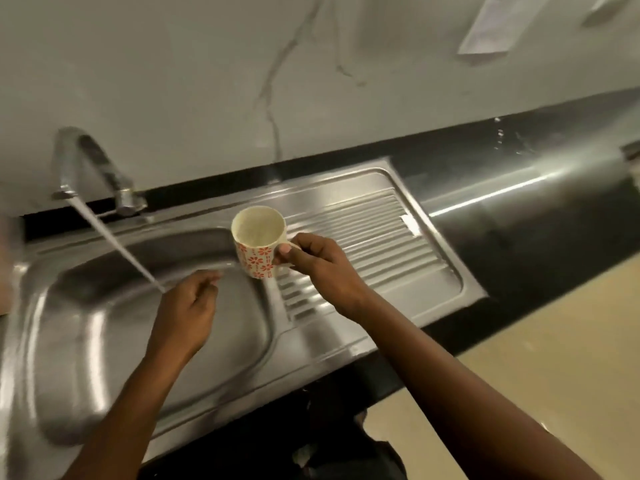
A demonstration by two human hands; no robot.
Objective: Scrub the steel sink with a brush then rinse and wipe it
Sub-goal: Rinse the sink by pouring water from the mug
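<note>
Lower left of the frame: smooth brushed steel sink (86, 327), rounded basin, ribbed drainboard (381, 244) at centre right, set into glossy black table (519, 230). Upper left: curved chrome tap (90, 157), thin water stream (114, 244) slanting into the basin. At centre, over the basin's edge: cylindrical cream mug (258, 252) with orange-red flowers, handle pinched by right grip (325, 268). Left grip (188, 313) just below the stream's end, fingers loosely curled, holding nothing.
</note>
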